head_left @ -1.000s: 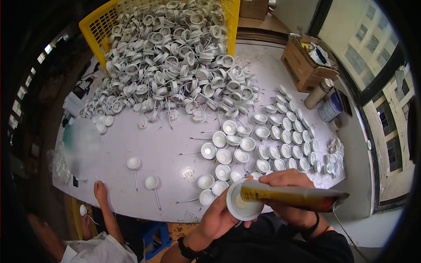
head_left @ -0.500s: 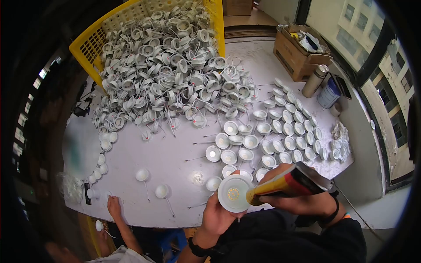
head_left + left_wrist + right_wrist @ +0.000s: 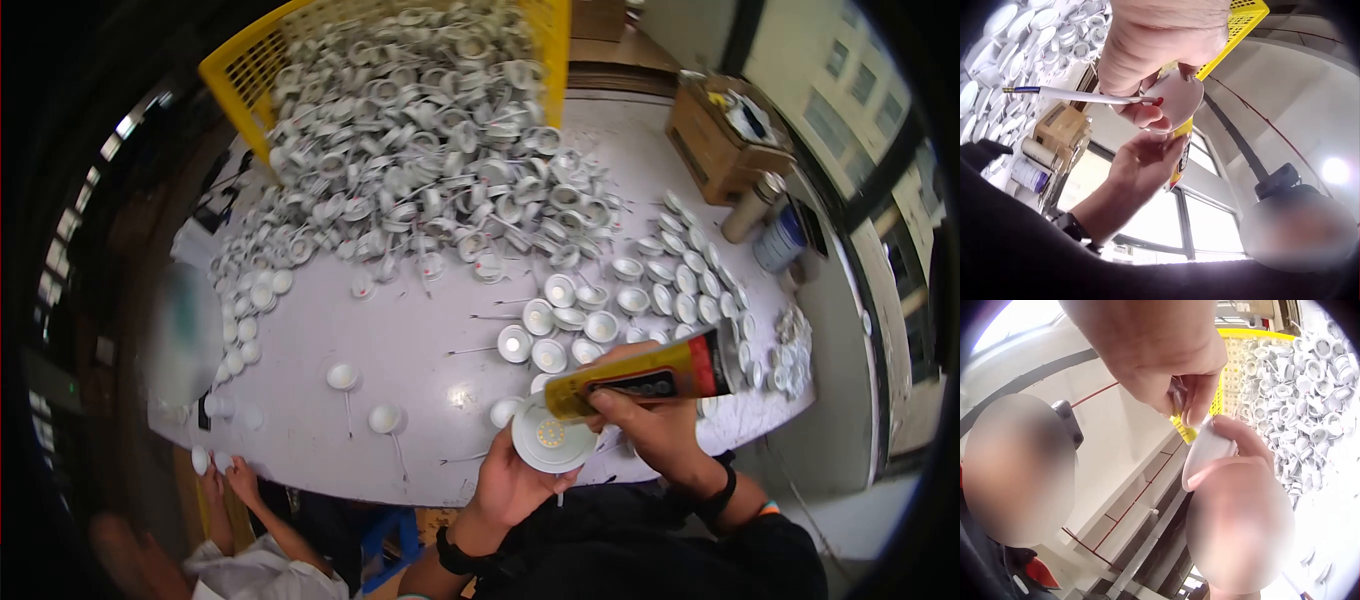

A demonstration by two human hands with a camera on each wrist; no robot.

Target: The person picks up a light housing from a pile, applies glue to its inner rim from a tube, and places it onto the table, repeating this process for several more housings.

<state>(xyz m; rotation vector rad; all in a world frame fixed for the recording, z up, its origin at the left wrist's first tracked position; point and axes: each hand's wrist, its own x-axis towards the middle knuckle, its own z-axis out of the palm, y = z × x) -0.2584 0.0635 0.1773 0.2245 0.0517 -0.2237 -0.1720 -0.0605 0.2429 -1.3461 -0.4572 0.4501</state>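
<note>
In the head view my left hand [image 3: 510, 487] grips a round white lamp housing [image 3: 549, 460] by its rim, its inside with small yellow dots facing up. My right hand [image 3: 652, 425] holds a yellow, black and red tube [image 3: 650, 382] by its side, with the tube's end over the housing's upper edge. The left wrist view shows the housing's back [image 3: 1180, 100] in the left fingers, a white cable [image 3: 1088, 95] sticking out of it. In the right wrist view the tube's yellow part [image 3: 1184, 430] is beside the housing [image 3: 1209, 450]; whether they touch is unclear.
A large heap of housings [image 3: 400, 150] spills from a yellow crate [image 3: 556, 60]. Rows of housings stand at the right, near a cardboard box [image 3: 725, 140], a flask [image 3: 752, 207] and a blue-white can [image 3: 780, 240]. Another person's hands [image 3: 240, 480] are at the lower left.
The tube has swung flatter, its label now facing up, and its end has moved over the housing. The head view has shifted. The other person's hands have come together at a housing.
</note>
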